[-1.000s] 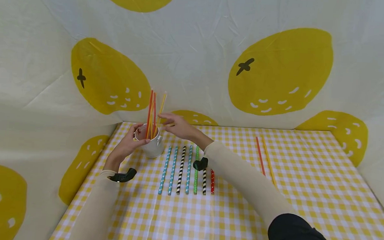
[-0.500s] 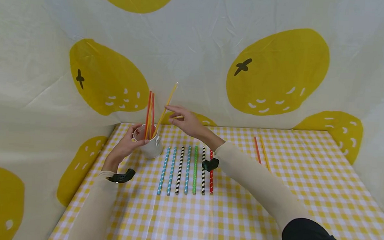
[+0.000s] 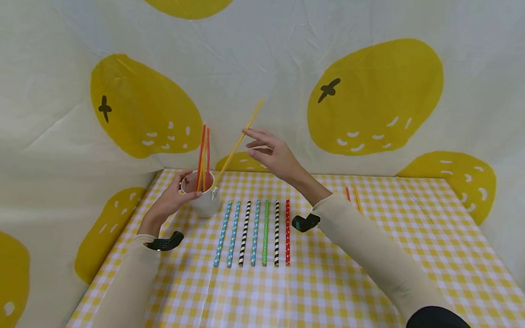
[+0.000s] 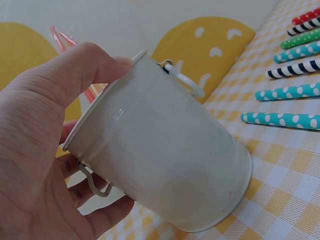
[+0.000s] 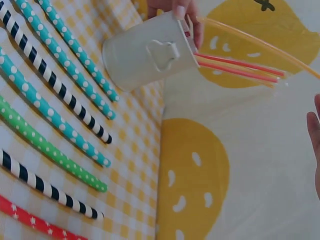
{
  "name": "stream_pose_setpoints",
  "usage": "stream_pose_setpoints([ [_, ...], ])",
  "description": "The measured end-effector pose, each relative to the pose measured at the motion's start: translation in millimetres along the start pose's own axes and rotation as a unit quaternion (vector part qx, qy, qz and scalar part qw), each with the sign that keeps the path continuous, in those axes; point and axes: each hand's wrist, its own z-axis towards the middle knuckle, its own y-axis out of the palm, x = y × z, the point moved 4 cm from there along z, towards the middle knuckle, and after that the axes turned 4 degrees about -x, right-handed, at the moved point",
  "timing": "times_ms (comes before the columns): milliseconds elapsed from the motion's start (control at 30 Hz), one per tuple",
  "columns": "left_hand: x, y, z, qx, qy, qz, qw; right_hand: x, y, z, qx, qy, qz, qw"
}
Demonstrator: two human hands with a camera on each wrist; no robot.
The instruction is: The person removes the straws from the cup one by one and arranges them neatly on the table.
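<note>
My left hand (image 3: 170, 197) grips the rim of a white metal bucket (image 4: 175, 150), its thumb on the near side. Several red and yellow-orange plastic straws (image 3: 202, 151) stand in that bucket, leaning toward the back wall. Farther right, my right hand (image 3: 276, 152) is raised and pinches a yellow straw (image 3: 235, 150) between fingertips and thumb. This straw slants down to the left, and its lower end overlaps the bucket's right rim. In the right wrist view, only the edge of the right hand's fingers (image 5: 315, 125) shows.
Patterned paper straws lie in a row right of the bucket: blue dotted (image 3: 221, 233), black-striped (image 3: 244, 235), green (image 3: 266, 233) and red (image 3: 287, 234). A red straw (image 3: 347, 193) and a yellow one (image 3: 357, 197) lie behind the right sleeve. A lemon-print sheet (image 3: 267, 75) backs the checked table.
My right hand has moved up and to the right, drawing the yellow straw up from the bucket and tilting it rightward. The left hand still holds the bucket in place.
</note>
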Motion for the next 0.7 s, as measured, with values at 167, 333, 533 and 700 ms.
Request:
stream_pose_setpoints([
  [167, -3.9, -1.7, 2.2, 0.000, 0.001, 0.005, 1.0000, -17, -12, -11.7, 0.006, 0.008, -0.008, 0.9999],
  [333, -13.9, -4.3, 7.7, 0.000, 0.010, -0.002, 1.0000, -20, -26, -20.0, 0.032, 0.022, -0.013, 0.9992],
  [533, -30.4, -7.3, 16.3, 0.010, 0.023, 0.004, 0.9997, -22, -41, -32.0, 0.063, 0.036, -0.028, 0.9969],
  [700, -31.3, -7.4, 16.4, 0.014, 0.026, 0.008, 0.9995, -23, -52, -42.6, 0.065, 0.046, -0.033, 0.9963],
])
